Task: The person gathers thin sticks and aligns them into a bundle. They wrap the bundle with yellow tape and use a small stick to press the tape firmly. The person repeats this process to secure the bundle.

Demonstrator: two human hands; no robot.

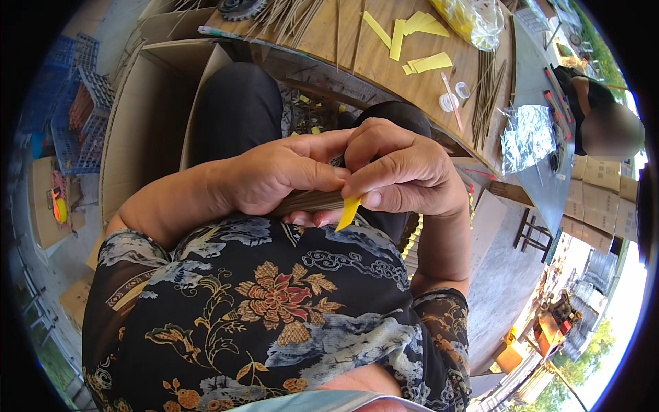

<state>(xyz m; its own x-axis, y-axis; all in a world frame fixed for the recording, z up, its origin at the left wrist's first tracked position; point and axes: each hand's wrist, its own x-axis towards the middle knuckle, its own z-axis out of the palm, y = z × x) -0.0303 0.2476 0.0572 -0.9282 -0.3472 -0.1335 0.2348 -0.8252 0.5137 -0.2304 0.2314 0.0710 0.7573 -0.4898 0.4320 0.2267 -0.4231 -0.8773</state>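
Observation:
Close to my chest, my left hand (285, 168) is wrapped round a bundle of thin brown sticks (305, 201), its fingertips showing underneath. My right hand (408, 172) pinches a small yellow paper strip (349, 213) between thumb and fingers at the right end of the bundle. The thumbs of both hands nearly meet over the sticks. The strip's free end hangs down toward my patterned shirt. How much of it lies against the sticks is hidden by my fingers.
Ahead, a wooden table (384, 79) carries yellow paper strips (431, 63), loose sticks (486, 96), a small white pot (448, 102) and a plastic bag (473, 20). Silver foil (527, 137) lies to the right, near another person (583, 96). An open cardboard box (147, 117) stands at my left.

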